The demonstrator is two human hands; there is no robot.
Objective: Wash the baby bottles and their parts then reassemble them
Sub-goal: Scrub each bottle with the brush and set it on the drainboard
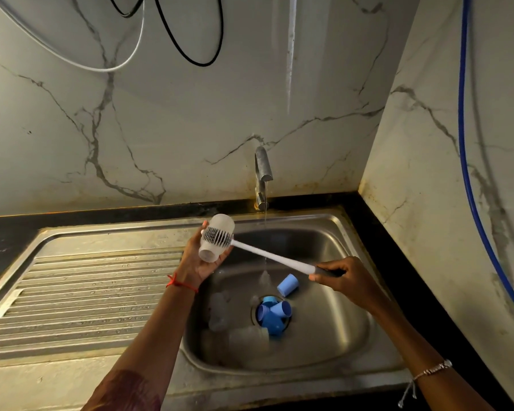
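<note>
Left hand [196,262] fingers are curled round a translucent baby bottle [217,247], which is held tilted above the left rim of the basin with its open mouth turned down toward the palm. The right hand [347,280] is closed round the dark grip of a bottle brush [273,258]. Its white shaft runs up and to the left over the basin, and the bristled head [217,235] is laid across the bottle's outer side (not inside it).

A thin stream of water [265,221] is let fall from the tap [263,173] at the back edge of the steel sink [353,229]. It crosses the line of the shaft; whether it touches cannot be told.

A light blue cap [288,285] lies on its side near the drain, where darker blue parts [275,317] are piled. Clear bottles [218,311] lie along the basin's left and front walls, and steel floor is seen along its right side. A ribbed drainboard [86,292] stretches left of the basin, bounded behind by the black table [6,232].
</note>
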